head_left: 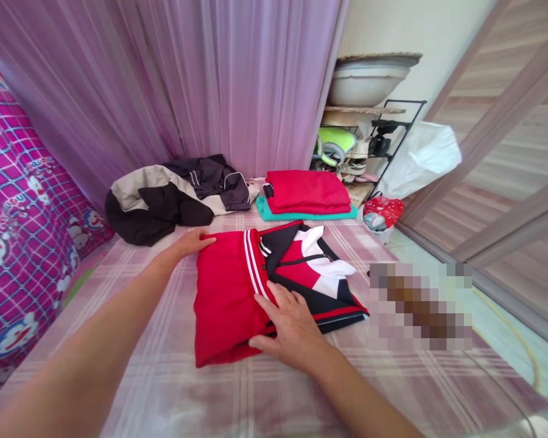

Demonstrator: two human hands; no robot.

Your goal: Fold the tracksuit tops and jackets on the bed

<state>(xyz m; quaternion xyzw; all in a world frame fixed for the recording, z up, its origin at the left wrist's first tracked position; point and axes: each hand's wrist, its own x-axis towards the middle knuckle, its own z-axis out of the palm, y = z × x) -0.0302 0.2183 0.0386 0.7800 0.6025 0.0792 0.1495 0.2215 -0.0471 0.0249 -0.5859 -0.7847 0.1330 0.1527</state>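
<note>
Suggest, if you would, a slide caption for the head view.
Left hand and right hand touch a partly folded red, black and white garment on a plaid sheet.

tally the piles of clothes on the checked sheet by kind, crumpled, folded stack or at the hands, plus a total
Crumpled heap: 1
Folded stack: 1
Clothes pile at left hand and right hand: 1
Total: 3

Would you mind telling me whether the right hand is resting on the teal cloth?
No, the right hand is on the red garment, apart from the teal cloth.
</note>
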